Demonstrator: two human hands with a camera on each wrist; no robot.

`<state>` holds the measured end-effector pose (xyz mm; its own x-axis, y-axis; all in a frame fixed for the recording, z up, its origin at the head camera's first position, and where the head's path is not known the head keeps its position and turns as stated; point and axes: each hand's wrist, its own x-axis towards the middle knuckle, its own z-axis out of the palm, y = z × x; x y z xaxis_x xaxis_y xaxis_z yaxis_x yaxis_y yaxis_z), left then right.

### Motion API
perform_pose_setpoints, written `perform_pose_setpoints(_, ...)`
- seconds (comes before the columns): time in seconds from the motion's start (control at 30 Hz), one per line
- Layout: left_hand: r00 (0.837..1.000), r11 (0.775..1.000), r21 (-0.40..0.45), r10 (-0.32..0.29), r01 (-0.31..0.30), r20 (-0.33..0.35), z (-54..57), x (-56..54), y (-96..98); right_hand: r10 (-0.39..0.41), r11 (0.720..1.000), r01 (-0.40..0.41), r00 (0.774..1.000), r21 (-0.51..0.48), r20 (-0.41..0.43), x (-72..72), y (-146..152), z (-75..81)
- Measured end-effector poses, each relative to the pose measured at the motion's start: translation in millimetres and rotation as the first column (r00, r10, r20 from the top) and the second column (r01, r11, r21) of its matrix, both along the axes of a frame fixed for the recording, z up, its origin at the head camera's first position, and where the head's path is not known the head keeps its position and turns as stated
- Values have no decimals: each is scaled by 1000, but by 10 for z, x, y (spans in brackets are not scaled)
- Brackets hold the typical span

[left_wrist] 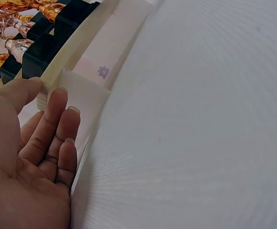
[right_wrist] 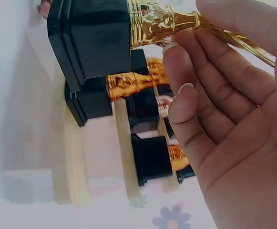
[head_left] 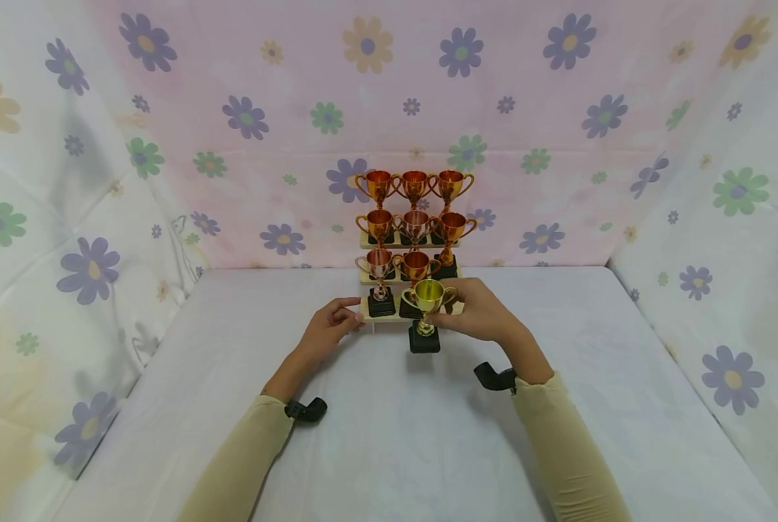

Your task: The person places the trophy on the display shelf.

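My right hand (head_left: pixel 486 313) holds a small gold trophy cup (head_left: pixel 429 294) by its stem, between thumb and fingers. The cup's black square base (right_wrist: pixel 93 40) hangs in front of the lowest tier of a pale tiered shelf (head_left: pixel 365 307). At the shelf's left end, my left hand (head_left: pixel 323 331) pinches the corner of the lowest board (left_wrist: pixel 91 45), thumb on top and fingertips at its edge. On that tier stand a rose-coloured trophy (head_left: pixel 380 264) at the left and an orange-gold trophy (head_left: pixel 418 265) in the middle, partly hidden behind the gold cup.
Two higher tiers carry more trophies: orange-gold ones (head_left: pixel 450 184) across the top, and a rose one (head_left: pixel 416 225) between two orange-gold ones below. A white cloth covers the table (head_left: pixel 389 435). Flower-printed fabric (head_left: pixel 415 80) hangs behind and along both sides.
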<state>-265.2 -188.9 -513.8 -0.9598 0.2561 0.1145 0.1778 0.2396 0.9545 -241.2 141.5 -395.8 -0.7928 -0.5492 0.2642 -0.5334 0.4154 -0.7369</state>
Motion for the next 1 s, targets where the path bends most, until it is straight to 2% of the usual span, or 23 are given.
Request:
perform_pose_setpoints(0.2,1000,1000,0,2,-2,2,0,0,-5,-76,997,76,997,19,-21,-4,95,41)
perform_pose_setpoints(0.5,1000,1000,-10,4,-3,12,3,7,0,-144,990,144,989,7,-16,-49,204,21)
perform_pose_setpoints(0.8,1000,1000,-22,8,-8,1,4,-4,2,-233,972,233,972,14,40,-104,260,-21)
perform_pose_setpoints(0.93,1000,1000,-24,4,-3,12,29,5,7,-256,967,255,966,17,44,-137,265,-63)
perform_pose_setpoints(1.0,1000,1000,-20,-3,3,22,78,29,15,-268,963,267,963,17,43,-156,267,-91)
